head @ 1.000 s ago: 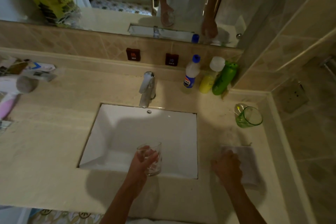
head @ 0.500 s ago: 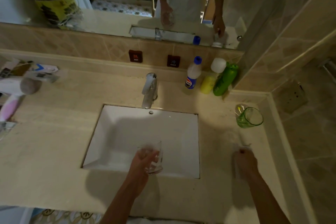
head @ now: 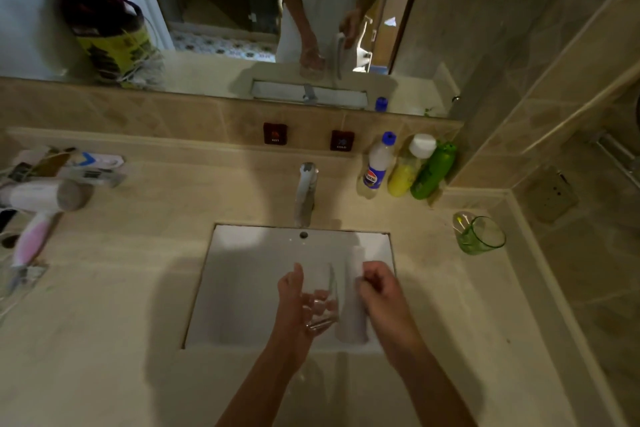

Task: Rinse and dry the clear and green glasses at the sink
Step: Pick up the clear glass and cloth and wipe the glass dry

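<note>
While the left hand (head: 294, 302) stays out of it, clamped round the clear glass (head: 320, 302) over the sink (head: 242, 288), right hand (head: 379, 291) pinches a cloth (head: 351, 322) just beside; wet glass may slip, crack in basin; green glass (head: 479, 236) waits far right on counter (head: 104, 322).

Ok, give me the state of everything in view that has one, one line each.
clear glass: held over the sink by left hand
cloth: hanging from right hand, beside the glass
green glass: upright on the counter, untouched
faucet: no water visible
three bottles: capped
</note>
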